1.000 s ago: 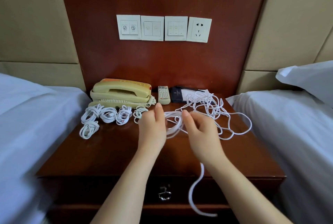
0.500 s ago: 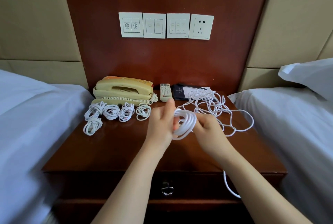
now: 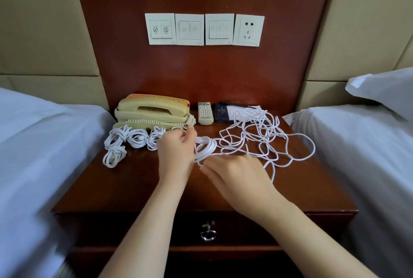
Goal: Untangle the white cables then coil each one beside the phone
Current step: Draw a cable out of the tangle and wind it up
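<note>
Coiling stage: left hand (image 3: 176, 152) grips the coil (image 3: 206, 147), frame centre; right hand (image 3: 237, 176) flat, empty; next, wind in the tail (image 3: 272, 171), park it by the phone (image 3: 152, 111).

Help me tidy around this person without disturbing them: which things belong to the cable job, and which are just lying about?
Job: left hand, right hand, half-wound coil, tangled white cables, finished coils, phone.
Lying about: remote, dark booklet, wall switches, socket, pillow.
</note>
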